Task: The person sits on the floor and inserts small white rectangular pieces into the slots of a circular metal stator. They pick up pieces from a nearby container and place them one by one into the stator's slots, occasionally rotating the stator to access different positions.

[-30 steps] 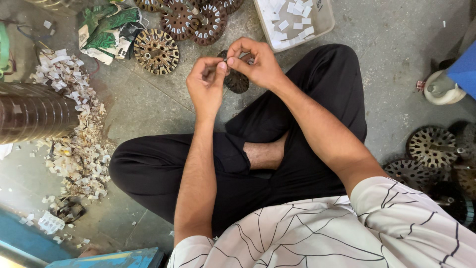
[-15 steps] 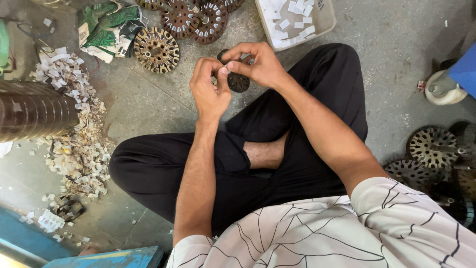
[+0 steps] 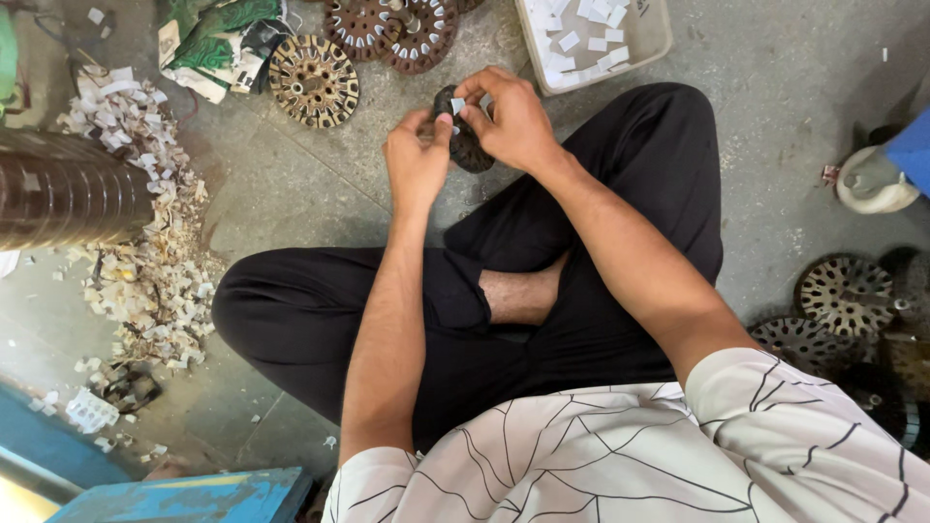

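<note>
- left hand (image 3: 417, 160) grips the dark slotted stator core (image 3: 467, 145); thumb on it
- right hand (image 3: 513, 121) pinches a small white paper slip (image 3: 457, 106) against the core

The dark slotted disc (image 3: 472, 145) looks like dull, rusty metal, the small slip (image 3: 457, 105) matt white paper, the floor (image 3: 320, 194) rough concrete.

Soft even daylight, sharp, faint shadows.

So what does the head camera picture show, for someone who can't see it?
A person sitting cross-legged on a grey floor holds a small dark slotted disc in both hands, left hand and right hand, pinching a white paper slip. More discs and a tray of slips lie nearby.
</note>
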